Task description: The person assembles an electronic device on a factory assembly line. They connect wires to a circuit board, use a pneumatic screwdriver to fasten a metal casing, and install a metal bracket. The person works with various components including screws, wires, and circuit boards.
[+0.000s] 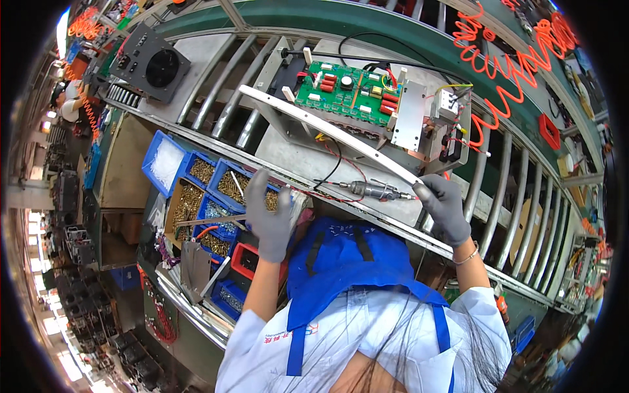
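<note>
Grips with the right hand [445, 208], gloved in matte grey fabric, the lower right end of a long, white-edged flat panel [341, 136], slanted across upper centre of the frame. Holds the left hand [267, 216], gloved likewise, open over blue plastic bins [211, 186] of brass-coloured screws [228, 188], left of centre.

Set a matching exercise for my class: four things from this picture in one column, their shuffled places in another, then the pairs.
Things
1. Grey-gloved left hand
2. Grey-gloved right hand
3. Green rectangular circuit board
4. Grey cylindrical handheld tool

Places
A. Inside the open grey metal chassis
B. On the pale flat panel
C. Over the blue plastic parts bins
D. At the long white strip's right end

Pairs: 1-C, 2-D, 3-A, 4-B
</note>
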Tool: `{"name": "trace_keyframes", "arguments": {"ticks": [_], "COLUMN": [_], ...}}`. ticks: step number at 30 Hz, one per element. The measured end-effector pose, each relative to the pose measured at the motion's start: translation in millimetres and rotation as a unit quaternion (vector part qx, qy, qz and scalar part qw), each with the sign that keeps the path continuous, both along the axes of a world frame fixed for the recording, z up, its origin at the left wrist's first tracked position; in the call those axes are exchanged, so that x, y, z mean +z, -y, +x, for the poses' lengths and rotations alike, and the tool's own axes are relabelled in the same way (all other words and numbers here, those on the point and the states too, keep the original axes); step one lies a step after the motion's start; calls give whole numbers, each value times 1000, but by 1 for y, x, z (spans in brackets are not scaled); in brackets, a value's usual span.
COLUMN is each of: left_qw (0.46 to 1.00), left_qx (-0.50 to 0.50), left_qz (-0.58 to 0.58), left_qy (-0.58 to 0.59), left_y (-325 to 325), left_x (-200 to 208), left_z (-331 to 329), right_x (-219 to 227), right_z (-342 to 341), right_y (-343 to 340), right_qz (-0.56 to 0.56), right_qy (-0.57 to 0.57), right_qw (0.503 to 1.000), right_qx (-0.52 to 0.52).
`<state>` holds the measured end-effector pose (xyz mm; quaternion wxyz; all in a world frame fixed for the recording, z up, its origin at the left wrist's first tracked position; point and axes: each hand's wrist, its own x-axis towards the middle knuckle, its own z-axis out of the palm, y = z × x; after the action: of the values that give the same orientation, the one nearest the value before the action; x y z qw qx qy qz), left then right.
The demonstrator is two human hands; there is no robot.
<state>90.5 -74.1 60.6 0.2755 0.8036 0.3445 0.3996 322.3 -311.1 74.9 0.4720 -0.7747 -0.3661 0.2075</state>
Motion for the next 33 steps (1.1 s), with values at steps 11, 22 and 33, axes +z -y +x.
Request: {"name": "trace_keyframes", "arguments": {"ticks": [11,22,33], "left_qw": [964,842,779], "left_qx": [-252,-494,-553], "left_qz": [-65,215,253], "left_qy": [-46,-34,-156], "left_y": [-40,-14,-79], "left_x": [26,95,47], "left_z": [119,157,190], "right_x": [13,-75,-76], "right_z": [25,-35,-15], "right_y": [9,-40,4], "right_qz": [-22,102,177], "right_qy": [29,3,-78], "right_qw": [999,995,888], "right_qx": [-27,-22,-416]}}
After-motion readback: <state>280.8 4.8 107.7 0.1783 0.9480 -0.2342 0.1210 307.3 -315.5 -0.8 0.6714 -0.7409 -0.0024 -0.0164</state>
